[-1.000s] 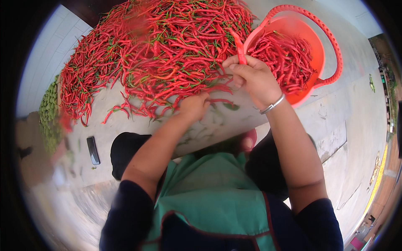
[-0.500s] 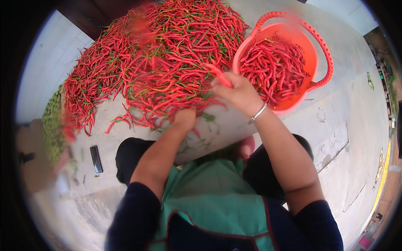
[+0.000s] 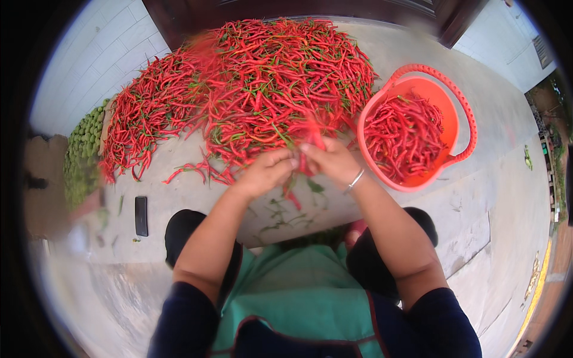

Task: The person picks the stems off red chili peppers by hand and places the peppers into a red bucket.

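Observation:
A large heap of red chili peppers [image 3: 280, 83] with green stems lies on the floor in front of me. At its near edge my two hands meet, almost touching. My right hand [image 3: 334, 162], with a silver bangle at the wrist, is closed around a few red chili peppers [image 3: 314, 138], blurred by motion. My left hand [image 3: 268, 172] is closed in a pinch beside them; what sits between its fingertips is too small to make out. To the right, a coral-red basket [image 3: 457, 128] with rope-patterned handles holds stemless red chili peppers [image 3: 406, 137].
Loose green stems [image 3: 280, 218] are scattered on the floor between my knees and the heap. A black phone [image 3: 141, 216] lies at left. Beyond it is a pile of green produce [image 3: 83, 140]. A dark door [image 3: 298, 11] and a tiled wall [image 3: 110, 51] stand behind the heap.
My left hand has come up out of the heap's near edge to meet my right hand. My right hand has moved slightly down and left, still holding chili peppers. The view has tilted upward.

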The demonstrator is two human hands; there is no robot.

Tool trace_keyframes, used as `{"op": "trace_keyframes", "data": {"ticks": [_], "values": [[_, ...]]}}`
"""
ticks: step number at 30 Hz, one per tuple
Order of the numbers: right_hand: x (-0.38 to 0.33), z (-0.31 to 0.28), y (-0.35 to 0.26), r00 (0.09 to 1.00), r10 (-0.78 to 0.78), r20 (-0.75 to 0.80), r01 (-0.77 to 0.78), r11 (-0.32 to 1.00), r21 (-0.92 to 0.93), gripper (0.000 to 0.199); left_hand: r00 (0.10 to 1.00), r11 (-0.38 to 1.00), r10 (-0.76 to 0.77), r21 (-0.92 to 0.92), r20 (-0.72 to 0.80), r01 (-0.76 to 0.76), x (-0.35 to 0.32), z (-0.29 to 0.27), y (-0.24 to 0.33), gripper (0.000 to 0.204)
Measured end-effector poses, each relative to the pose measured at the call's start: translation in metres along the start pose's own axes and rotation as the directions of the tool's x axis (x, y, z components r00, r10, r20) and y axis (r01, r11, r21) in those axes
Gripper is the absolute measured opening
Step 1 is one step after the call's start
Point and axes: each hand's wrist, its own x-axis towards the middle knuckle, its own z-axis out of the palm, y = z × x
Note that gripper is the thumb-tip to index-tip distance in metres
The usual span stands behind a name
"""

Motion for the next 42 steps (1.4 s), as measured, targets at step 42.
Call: {"op": "trace_keyframes", "data": {"ticks": [42], "values": [[0.025,0.164,-0.03,0.905,-0.404,-0.136,0.414,0.909,0.054,0.018,0.88,0.999,0.041,0.034,-0.473,-0.028,-0.154,-0.082,0.045,0.014]]}}
